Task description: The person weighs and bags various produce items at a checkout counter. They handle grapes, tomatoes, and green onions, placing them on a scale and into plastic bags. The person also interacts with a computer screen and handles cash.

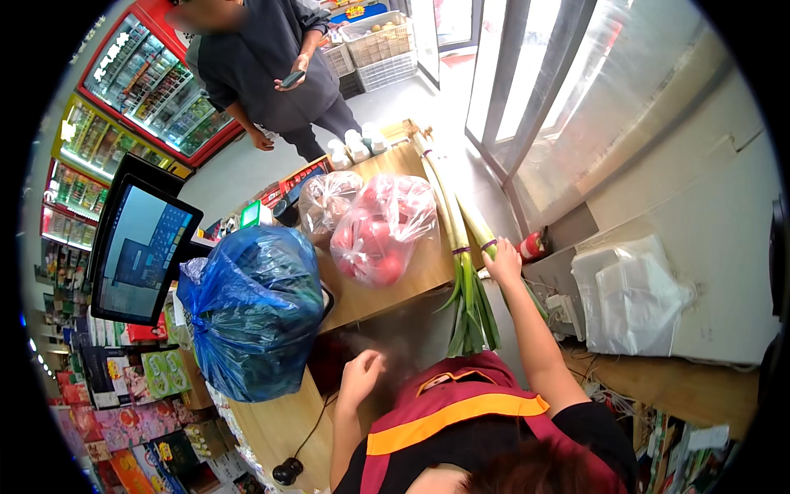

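My right hand (504, 262) grips a bundle of leeks (474, 219) at the counter's right edge, by a purple band near the green leaves. Another banded leek bundle (455, 230) lies alongside, its leaves hanging over the counter's near edge. My left hand (361, 375) is raised in front of the apron, fingers curled together, with nothing visible in it. Nearest to that hand is a large knotted blue plastic bag (259, 315), whose contents are dark. Two clear plastic bags rest farther back: one with red round produce (379, 238), the other with brownish produce (328, 200).
A monitor (145, 247) stands left of the blue bag, near a small device with a green screen (252, 214). White-capped bottles (357, 148) line the wooden counter's (426, 272) far end. Beyond it stands a person (271, 80) holding a phone. Plastic bags (629, 302) hang at right.
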`<action>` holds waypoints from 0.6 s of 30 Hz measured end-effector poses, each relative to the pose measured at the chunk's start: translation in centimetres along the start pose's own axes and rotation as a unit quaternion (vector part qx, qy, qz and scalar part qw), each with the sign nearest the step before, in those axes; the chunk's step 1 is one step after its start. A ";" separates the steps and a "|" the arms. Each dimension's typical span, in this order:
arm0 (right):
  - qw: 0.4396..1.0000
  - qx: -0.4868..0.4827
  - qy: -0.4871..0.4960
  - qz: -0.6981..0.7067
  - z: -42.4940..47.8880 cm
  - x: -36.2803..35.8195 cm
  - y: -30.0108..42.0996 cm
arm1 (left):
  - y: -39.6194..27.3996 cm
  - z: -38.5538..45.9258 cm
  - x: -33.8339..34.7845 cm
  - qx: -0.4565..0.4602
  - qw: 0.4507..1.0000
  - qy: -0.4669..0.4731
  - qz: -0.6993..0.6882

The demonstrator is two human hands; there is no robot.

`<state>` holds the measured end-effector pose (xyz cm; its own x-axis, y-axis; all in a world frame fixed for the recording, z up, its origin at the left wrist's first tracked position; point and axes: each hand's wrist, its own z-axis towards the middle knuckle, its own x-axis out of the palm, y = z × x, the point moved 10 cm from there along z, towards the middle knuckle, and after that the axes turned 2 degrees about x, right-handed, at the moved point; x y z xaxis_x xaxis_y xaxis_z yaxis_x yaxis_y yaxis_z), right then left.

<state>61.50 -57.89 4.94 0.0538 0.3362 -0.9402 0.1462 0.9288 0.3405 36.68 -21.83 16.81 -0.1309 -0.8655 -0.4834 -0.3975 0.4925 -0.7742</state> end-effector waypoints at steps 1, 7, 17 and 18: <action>1.000 0.017 0.013 -0.018 1.2 1.0 -0.9 | 0.1 -0.4 1.1 -0.012 1.000 -0.011 -0.002; 0.978 0.098 0.161 0.087 2.7 7.9 -3.2 | 2.1 -4.3 9.4 -0.108 0.994 -0.009 -0.015; 0.958 0.005 0.244 0.152 -0.2 8.2 0.6 | -1.1 -5.8 12.5 -0.068 0.995 -0.037 0.061; 0.965 -0.010 0.214 0.152 -0.4 8.1 0.6 | -1.2 -5.2 12.6 -0.077 0.996 -0.028 0.044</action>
<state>61.60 -54.57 -2.46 -0.3215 0.6233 -0.7129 0.1693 0.7785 0.6043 30.79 -33.82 13.71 -0.1229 -0.8106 -0.5725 -0.5220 0.5435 -0.6574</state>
